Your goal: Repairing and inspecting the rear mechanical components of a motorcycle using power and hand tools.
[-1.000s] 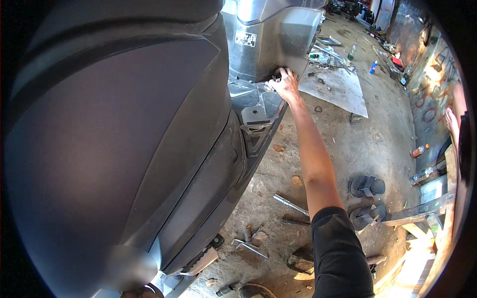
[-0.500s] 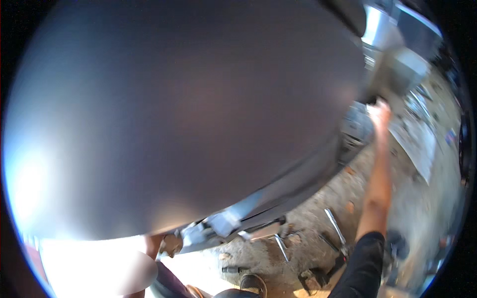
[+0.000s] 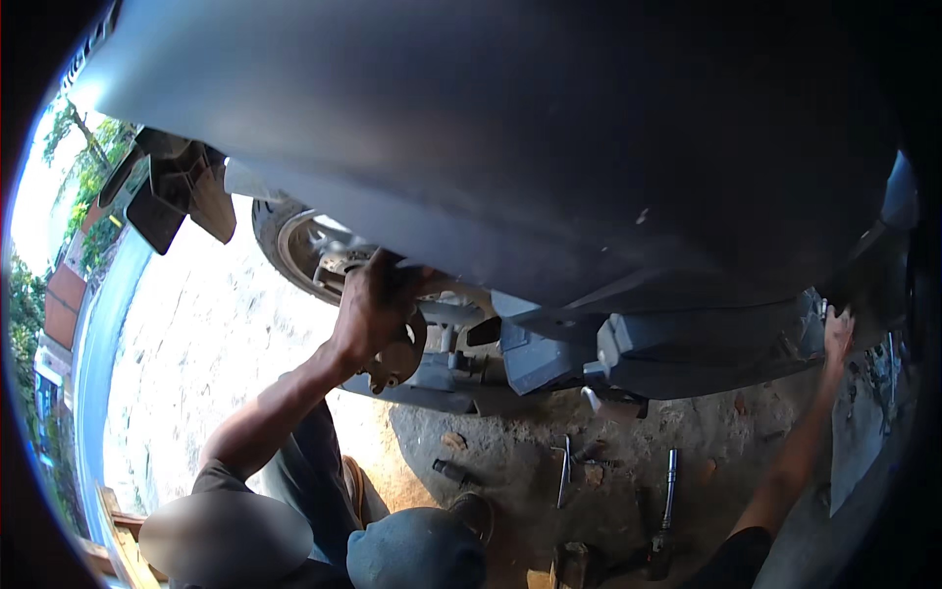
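The grey body of a scooter (image 3: pixel 549 187) fills the upper half of the head view, with its rear wheel (image 3: pixel 294 245) at left. My left hand (image 3: pixel 368 304) is raised beside the wheel, closed, its fingertips hidden in shadow under the body. What it grips cannot be made out. A rusty brown metal piece with a round opening (image 3: pixel 397 358) shows just below this hand. Far to the right, my right hand (image 3: pixel 839 332) is closed at the lower front edge of the scooter's panel (image 3: pixel 810 319). Its exact hold is partly in shadow.
A long-handled socket wrench (image 3: pixel 670 491), a thinner metal tool (image 3: pixel 564 471) and a dark cylinder (image 3: pixel 451 471) lie on the concrete. My knee (image 3: pixel 417 550) is bent below the scooter. A pale sheet (image 3: pixel 856 452) lies at right. The rear mudguard (image 3: pixel 177 196) sticks out left.
The view has swung left, bringing the rear wheel, mudguard and street in. My left hand, mostly hidden before, now shows beside the wheel. My right hand still reaches to the scooter's front.
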